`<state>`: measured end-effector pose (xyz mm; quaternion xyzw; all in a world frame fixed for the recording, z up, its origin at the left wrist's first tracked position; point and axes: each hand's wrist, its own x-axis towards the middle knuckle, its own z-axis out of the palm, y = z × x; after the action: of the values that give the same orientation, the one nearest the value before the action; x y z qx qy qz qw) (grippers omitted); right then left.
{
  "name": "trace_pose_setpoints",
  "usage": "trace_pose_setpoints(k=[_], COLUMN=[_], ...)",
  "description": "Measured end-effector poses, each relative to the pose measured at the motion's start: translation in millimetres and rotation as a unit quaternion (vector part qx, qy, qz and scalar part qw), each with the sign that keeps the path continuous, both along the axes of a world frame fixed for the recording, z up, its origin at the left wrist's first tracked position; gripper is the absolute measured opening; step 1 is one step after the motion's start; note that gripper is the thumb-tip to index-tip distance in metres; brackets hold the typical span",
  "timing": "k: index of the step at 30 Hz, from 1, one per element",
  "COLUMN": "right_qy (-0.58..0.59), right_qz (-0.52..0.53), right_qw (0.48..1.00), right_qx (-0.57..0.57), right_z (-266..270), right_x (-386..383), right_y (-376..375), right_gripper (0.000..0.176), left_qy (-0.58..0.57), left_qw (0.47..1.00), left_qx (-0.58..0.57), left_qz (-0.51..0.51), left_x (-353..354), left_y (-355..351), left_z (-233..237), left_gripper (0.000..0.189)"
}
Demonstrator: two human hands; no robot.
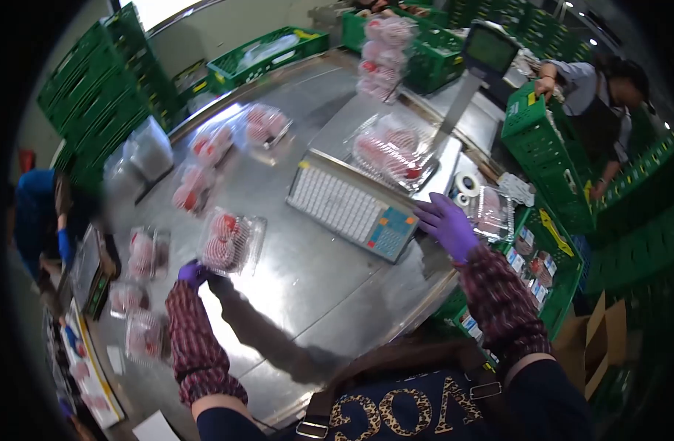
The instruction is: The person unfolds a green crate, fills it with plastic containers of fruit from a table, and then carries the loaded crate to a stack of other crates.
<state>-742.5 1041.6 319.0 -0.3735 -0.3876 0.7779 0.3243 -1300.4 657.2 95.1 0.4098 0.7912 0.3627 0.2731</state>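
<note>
My left hand (193, 273), in a purple glove, is at the lower left edge of an open clear plastic clamshell (232, 246) with red fruit in pink foam nets. Its fingers are foreshortened, so whether it grips the clamshell cannot be made out. My right hand (448, 224), also purple-gloved, has its fingers stretched out beside the right end of a weighing scale's keypad (351, 206). On the scale's plate sits another clear clamshell (396, 151) of netted fruit.
More fruit packs (142, 253) stand along the table's left side, and a tall stack of packs (384, 59) at the back. A green crate (561, 283) with labelled packs is at my right. A co-worker (609, 110) handles a green crate (539, 140); another person (39, 220) is far left.
</note>
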Motion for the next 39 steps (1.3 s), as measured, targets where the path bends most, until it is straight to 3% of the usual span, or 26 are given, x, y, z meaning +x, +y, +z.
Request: trace_pose_setpoints(k=[1,2,4,6,8,9,11,12,14,15,18,20,21,24,26,28,29,30,31,32,33,34,36,37,38,39], right_qy=[0.009,-0.048,-0.147,-0.200,-0.176,-0.192,-0.209,-0.146,-0.002,0.023,0.101,0.139,0.120,0.088,0.091,0.064,0.063,0.080,0.045,0.011,0.009,-0.022,-0.180,-0.267,-0.334,-0.401], right_qz=[0.008,-0.059,-0.136,-0.114,0.029,0.110,0.259,0.178,0.110,0.108,0.035,0.024,-0.020,-0.062,-0.014,-0.008,-0.026,0.010,0.045,0.079,0.159,0.239,0.273,0.129,-0.020,-0.089], right_qw=[0.999,0.995,0.952,0.934,0.980,0.956,0.853,0.957,0.994,0.994,0.993,0.988,0.990,0.993,0.996,0.998,0.998,0.997,0.998,0.996,0.987,0.966,0.935,0.894,0.789,0.681], right_qx=[0.030,0.060,0.230,0.272,0.082,0.192,0.402,0.176,0.003,-0.006,-0.049,-0.061,-0.069,-0.044,0.012,0.021,-0.018,-0.023,-0.028,-0.033,-0.007,0.095,0.136,0.336,0.515,0.606], right_z=[1,8,-1,-5,-3,-10,-22,5,14,-1,-30,-28,-24,3,5,17,18,13,17,22,11,0,14,7,-7,-17], right_x=[-8,-20,-23,-22,-20,-12,7,11,28,41,82,110,122,154,186,205,210,216,211,203,200,194,194,189,183,175], right_y=[7,19,68,116,152,157,162,127,91,83,51,29,18,-12,-21,-40,-52,-58,-67,-77,-76,-71,-55,-38,-16,10], right_gripper=[0.045,0.049,0.054,0.054,0.043,0.039,0.029,0.016,0.011,0.009,0.006,0.009,0.013,0.015,0.013,0.015,0.024,0.036,0.039,0.041,0.035,0.030,0.028,0.031,0.033,0.034], left_qy=[-0.159,-0.302,-0.188,-0.215,-0.292,-0.231,-0.187,-0.122,0.053,0.162,0.323,0.459,0.473,0.632,0.509,0.312,0.093,-0.132,-0.537,-0.673,-0.670,-0.668,-0.707,-0.730,-0.727,-0.723], left_qw=[0.983,0.932,0.960,0.942,0.913,0.917,0.928,0.950,0.967,0.956,0.904,0.808,0.797,0.726,0.811,0.882,0.947,0.961,0.839,0.725,0.730,0.734,0.702,0.679,0.682,0.684], left_qx=[0.043,0.101,0.157,0.189,0.171,0.160,0.195,0.198,0.216,0.228,0.280,0.360,0.357,0.243,0.205,0.313,0.245,0.157,-0.016,-0.007,0.008,0.023,0.060,0.070,0.078,0.087], left_qz=[0.081,0.175,0.132,0.174,0.227,0.284,0.257,0.207,0.125,0.090,-0.003,-0.081,-0.119,-0.116,-0.203,-0.164,-0.183,-0.185,-0.088,-0.150,-0.134,-0.119,-0.054,-0.039,-0.035,-0.031], left_x=[14,28,27,45,97,127,149,159,188,208,283,304,320,381,410,444,451,457,477,470,468,468,467,465,467,470], left_y=[6,12,12,33,82,101,130,145,181,202,271,327,351,378,368,335,324,311,289,278,268,256,230,222,216,210], left_z=[8,17,4,51,156,195,239,261,302,319,351,327,311,258,241,239,220,198,232,203,189,183,181,174,176,179], left_gripper=[0.025,0.019,0.014,0.009,0.007,0.006,0.008,0.009,0.012,0.014,0.016,0.017,0.017,0.017,0.026,0.044,0.053,0.062,0.066,0.067,0.061,0.055,0.055,0.056,0.056,0.056])
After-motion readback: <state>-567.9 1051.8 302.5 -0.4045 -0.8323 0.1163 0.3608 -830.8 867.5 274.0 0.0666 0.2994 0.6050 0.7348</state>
